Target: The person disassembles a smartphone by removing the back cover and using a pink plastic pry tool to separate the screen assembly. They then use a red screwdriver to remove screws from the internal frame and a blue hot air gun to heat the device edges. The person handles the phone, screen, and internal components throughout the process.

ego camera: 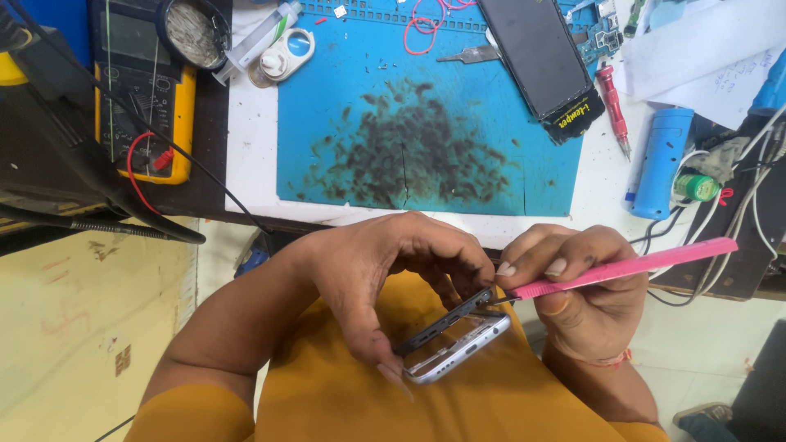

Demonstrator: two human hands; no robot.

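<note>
phone (pixel 454 344), silver-framed and partly opened, lies tilted over the person's lap, below the near edge of the bench (pixel 246 164). a dark inner frame or back piece (pixel 446 319) stands lifted off its upper long side, still meeting the body along that edge. it looks light, thin and stiff, with smooth edges likely to slip, and the raised piece is probably fragile where it flexes; the sound hold seems to be along the long sides, away from the gap.

left hand (pixel 385 274) is curled closed over the phone from above, fingers on the far edge, thumb reaching down the near side. right hand (pixel 585 299) is pinched shut on a pair of pink tweezers (pixel 622 270), whose dark tip sits at the corner of the lifted piece.

further out on the bench lies a blue work mat (pixel 426 115) smudged dark in the middle, with a black phone screen (pixel 544 57) at its right edge, a red screwdriver (pixel 614 106), a blue cylinder (pixel 659 164), a loop of red wire (pixel 422 29), and a yellow multimeter (pixel 143 90) at the left.
</note>
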